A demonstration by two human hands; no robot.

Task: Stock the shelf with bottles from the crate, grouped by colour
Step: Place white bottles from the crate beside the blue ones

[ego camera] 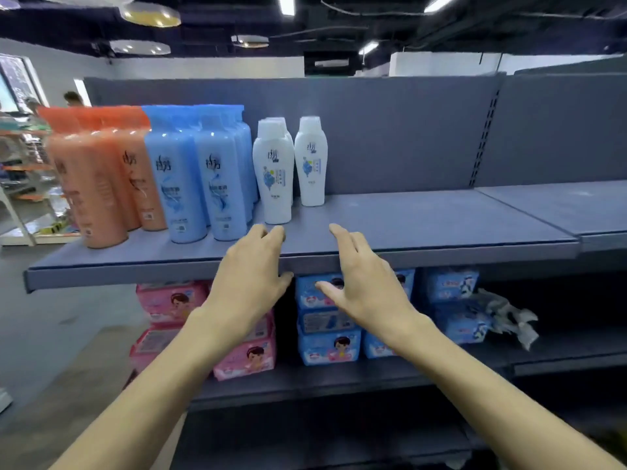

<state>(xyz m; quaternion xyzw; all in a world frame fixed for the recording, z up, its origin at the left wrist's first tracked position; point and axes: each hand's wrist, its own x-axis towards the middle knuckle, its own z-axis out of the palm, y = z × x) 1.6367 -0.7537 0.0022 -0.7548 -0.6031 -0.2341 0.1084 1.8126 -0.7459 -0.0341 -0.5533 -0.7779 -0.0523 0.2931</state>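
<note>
While both forearms reach forward from the bottom of the view, the left hand and the right hand hover side by side at the front edge of the grey shelf, fingers loosely spread, backs up, holding nothing. Whether the fingertips touch the shelf board cannot be told.

Below that board, a lower shelf carries stacked pink packs on the left and blue packs to the right, with a crumpled grey wrapper beside the farthest blue ones.

On the upper shelf, bottles stand upright in colour groups: at least three orange bottles at the far left, then blue bottles in two front-to-back rows whose full number is hidden, then white bottles, two in one row and a single white bottle just to their right. No crate shows.
</note>
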